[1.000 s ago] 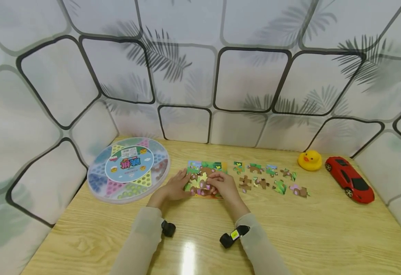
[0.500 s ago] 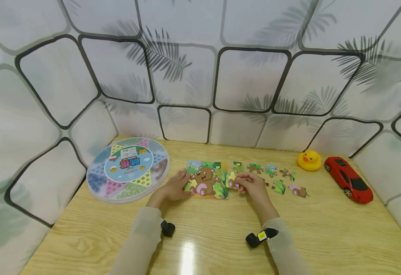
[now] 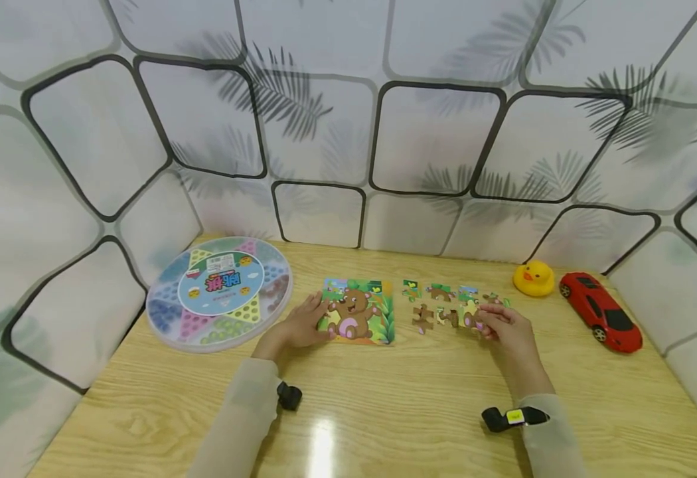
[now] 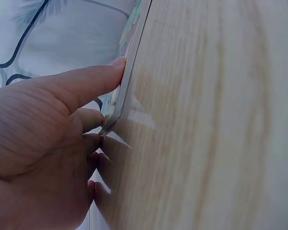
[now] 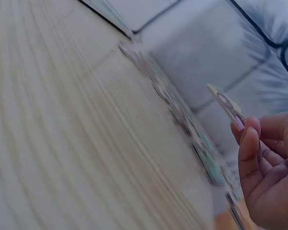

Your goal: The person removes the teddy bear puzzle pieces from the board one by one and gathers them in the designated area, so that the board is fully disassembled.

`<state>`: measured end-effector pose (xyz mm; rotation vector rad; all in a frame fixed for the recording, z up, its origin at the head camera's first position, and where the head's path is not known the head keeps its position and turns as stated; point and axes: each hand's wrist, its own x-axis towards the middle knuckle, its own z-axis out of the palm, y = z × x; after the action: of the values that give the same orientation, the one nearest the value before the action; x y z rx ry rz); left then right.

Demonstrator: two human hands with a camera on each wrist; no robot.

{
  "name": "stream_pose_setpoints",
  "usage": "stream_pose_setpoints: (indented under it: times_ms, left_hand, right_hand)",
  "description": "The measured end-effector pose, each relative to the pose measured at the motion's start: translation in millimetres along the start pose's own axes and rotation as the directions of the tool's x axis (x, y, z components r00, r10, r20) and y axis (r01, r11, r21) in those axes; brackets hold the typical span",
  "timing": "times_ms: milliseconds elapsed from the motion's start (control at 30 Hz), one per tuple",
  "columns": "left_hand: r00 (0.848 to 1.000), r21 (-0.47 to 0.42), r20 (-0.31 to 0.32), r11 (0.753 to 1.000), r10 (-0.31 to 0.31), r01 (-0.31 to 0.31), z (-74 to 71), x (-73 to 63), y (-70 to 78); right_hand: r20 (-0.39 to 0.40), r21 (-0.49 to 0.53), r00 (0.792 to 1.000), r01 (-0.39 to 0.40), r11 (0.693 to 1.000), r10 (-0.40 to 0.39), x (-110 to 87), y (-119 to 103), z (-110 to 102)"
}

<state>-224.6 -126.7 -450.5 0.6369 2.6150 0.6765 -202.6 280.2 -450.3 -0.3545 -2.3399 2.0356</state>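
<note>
A bear picture puzzle board (image 3: pixel 357 313) lies flat on the table. My left hand (image 3: pixel 303 324) rests at its front left corner. In the left wrist view the thumb (image 4: pixel 93 86) touches the board's front edge, and the other fingers touch the table. My right hand (image 3: pixel 511 330) pinches a puzzle piece (image 5: pixel 224 103) between thumb and fingertips. That piece is yellow-green with brown and pink feet, and is raised off the table. Several loose pieces, among them a brown one (image 3: pixel 423 318), lie beneath and left of it. Some are hidden behind the right hand.
On the left lies a round Chinese checkers box (image 3: pixel 220 292) with a printed star. A yellow rubber duck (image 3: pixel 534 279) and a red toy car (image 3: pixel 601 312) stand at the right. A patterned fabric wall (image 3: pixel 318 219) closes off the table's back.
My right hand has moved right with the puzzle piece, from over the picture board past its right side to above the loose pieces. My left hand has stayed at the board.
</note>
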Motion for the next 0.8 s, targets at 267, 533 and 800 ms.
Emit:
stream_pose_setpoints:
  times_ms: [267, 533, 800]
  left_hand:
    - [1.0, 0.0, 0.0, 1.0, 0.002, -0.002, -0.8, -0.5, 0.0]
    - [1.0, -0.002, 0.004, 1.0, -0.001, 0.001, -1.1, -0.2, 0.5]
    - [1.0, 0.005, 0.01, 1.0, -0.001, 0.001, -1.0, 0.1, 0.0]
  right_hand:
    - [-0.053, -0.012, 0.999, 0.004, 1.0, -0.004, 2.0, 7.6, -52.5]
    - [-0.11, 0.116, 0.994, 0.003, 0.993, 0.01, 1.3, 13.4, -93.6]
    - [-0.186, 0.154, 0.98, -0.045, 0.987, 0.073, 1.5, 22.5, -123.0]
